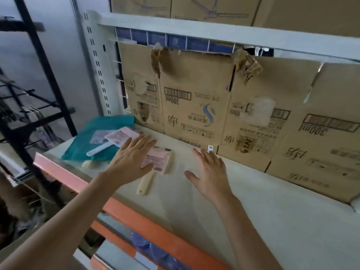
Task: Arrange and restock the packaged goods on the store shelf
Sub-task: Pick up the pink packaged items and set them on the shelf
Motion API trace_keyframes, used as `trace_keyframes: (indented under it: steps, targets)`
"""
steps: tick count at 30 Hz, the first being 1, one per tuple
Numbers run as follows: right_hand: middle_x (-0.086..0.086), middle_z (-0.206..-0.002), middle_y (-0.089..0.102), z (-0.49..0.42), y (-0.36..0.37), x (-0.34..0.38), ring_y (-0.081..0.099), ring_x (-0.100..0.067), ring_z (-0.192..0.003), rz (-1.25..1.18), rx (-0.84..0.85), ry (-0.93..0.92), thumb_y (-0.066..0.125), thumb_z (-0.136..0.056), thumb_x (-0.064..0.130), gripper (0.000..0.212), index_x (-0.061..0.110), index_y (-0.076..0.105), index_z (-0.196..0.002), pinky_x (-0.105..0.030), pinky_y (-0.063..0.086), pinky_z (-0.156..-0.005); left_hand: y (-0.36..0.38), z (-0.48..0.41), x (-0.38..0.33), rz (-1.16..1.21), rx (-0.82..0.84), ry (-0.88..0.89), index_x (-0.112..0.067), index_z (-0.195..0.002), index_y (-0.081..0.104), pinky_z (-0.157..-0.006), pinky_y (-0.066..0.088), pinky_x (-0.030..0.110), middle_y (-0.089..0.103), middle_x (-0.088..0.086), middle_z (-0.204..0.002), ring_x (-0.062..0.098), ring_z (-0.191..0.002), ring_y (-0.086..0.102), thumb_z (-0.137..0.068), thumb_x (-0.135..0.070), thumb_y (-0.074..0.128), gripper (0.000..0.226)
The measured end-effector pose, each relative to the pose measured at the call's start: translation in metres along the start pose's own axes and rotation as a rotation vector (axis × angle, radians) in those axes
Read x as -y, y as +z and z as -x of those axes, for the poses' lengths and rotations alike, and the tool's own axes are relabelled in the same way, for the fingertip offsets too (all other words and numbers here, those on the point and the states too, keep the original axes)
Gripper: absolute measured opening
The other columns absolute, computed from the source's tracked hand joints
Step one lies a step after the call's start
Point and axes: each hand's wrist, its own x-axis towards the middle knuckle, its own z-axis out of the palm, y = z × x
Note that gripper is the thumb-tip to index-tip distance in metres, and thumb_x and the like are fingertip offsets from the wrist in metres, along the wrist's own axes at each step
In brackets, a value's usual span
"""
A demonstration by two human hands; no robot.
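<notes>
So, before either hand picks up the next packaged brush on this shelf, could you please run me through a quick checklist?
1. Left hand free: ok, open, fingers spread, holding nothing.
2. Right hand free: ok, open above bare shelf.
3. Cream-handled brush within reach: ok, flat between the hands, its left part under the left fingers.
4. White-handled brush placed: cannot tell, it lies on the teal packet, angled.
5. Room to arrange rightwards: ok, shelf surface right of the hands is bare.
6. Cardboard backing sound: not ok, its top edge is torn and crumpled.
</notes>
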Motion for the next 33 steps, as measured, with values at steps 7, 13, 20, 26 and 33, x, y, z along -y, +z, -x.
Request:
trace_keyframes:
  steps: [7,13,20,26,33]
  targets:
    - [-0.003,-0.156,0.015,-0.029,0.039,0.079,0.014,-0.023,-0.143,-0.012,0.029,0.189,0.044,-0.093,0.048,0.068,0.027,0.011,-0.149,-0.037,0.012,-0.114,0.001,-0.011,0.097,0.047,0.035,0.167,-0.014,-0.142,0.034,-0.115,0.016,0.045,0.033,0.006,-0.149,0.027,-0.138,0.029,-0.086,-0.037,0.06,0.066]
    - [-0.004,-0.155,0.019,-0.034,0.063,0.123,0.018,-0.023,-0.142,0.019,0.085,0.26,0.045,-0.093,0.048,0.066,0.024,0.017,-0.148,-0.037,0.017,-0.114,0.014,-0.018,0.139,0.045,0.13,0.186,-0.018,-0.148,0.017,-0.116,0.002,0.036,0.014,0.003,-0.156,0.023,-0.143,0.013,-0.09,-0.042,0.052,0.072]
    - [-0.012,-0.147,0.028,-0.068,0.078,0.14,0.033,-0.03,-0.13,0.075,0.136,0.463,0.047,-0.082,0.066,0.087,0.018,0.015,-0.146,-0.041,0.031,-0.104,0.031,-0.042,0.155,0.101,0.207,-0.007,-0.016,-0.144,0.02,-0.113,0.022,0.044,0.022,0.005,-0.15,0.025,-0.136,0.026,-0.086,-0.057,0.047,0.076]
    - [-0.016,-0.143,0.027,-0.091,0.089,0.145,0.033,-0.033,-0.125,0.079,0.2,0.582,0.049,-0.074,0.073,0.095,0.019,0.016,-0.145,-0.041,0.03,-0.101,0.034,-0.058,0.161,0.14,0.25,-0.092,-0.02,-0.136,0.026,-0.103,0.033,0.045,0.035,0.006,-0.137,0.027,-0.124,0.038,-0.082,-0.061,0.05,0.072]
    - [-0.013,-0.135,0.036,-0.095,0.087,0.141,0.036,-0.03,-0.119,0.044,0.166,0.566,0.055,-0.077,0.061,0.084,0.019,0.021,-0.142,-0.039,0.033,-0.098,0.035,-0.064,0.162,0.147,0.302,-0.113,-0.022,-0.137,0.026,-0.103,0.035,0.042,0.038,0.009,-0.132,0.028,-0.118,0.039,-0.08,-0.056,0.054,0.073]
